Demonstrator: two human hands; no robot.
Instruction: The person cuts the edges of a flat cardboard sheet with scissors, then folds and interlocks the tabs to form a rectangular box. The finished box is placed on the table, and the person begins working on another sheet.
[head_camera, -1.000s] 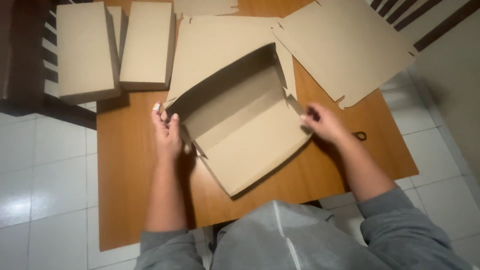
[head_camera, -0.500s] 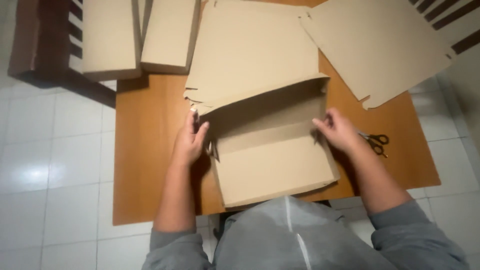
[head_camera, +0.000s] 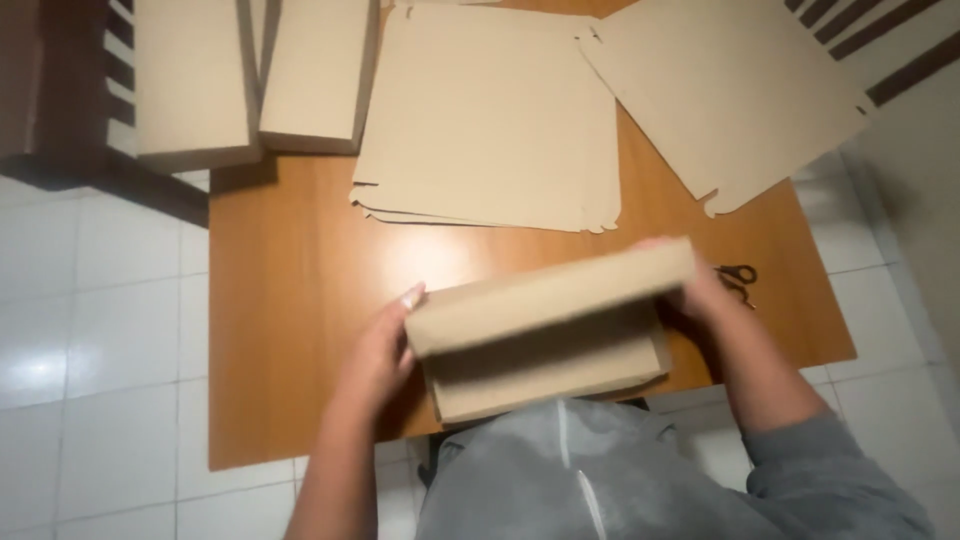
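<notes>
Left hand (head_camera: 375, 360) and right hand (head_camera: 705, 295) grip opposite ends of a brown, flat rectangular cardboard box (head_camera: 545, 330) at the wooden bench's (head_camera: 290, 320) near edge. Lid closing looks underway; seating it needs even pressure. Flat cardboard sheets (head_camera: 490, 120) lie beyond; black scissors (head_camera: 738, 277) sit beside the right hand.

You have one view only, from the camera on your head, looking steeply down over your chest. It sits close above the near edge of the wooden surface (head_camera: 300, 330), facing away from you across it. Your forearms enter from the bottom of the frame, white floor tiles (head_camera: 90, 330) fill the left side, and the surface's far end is cut off at the top.
</notes>
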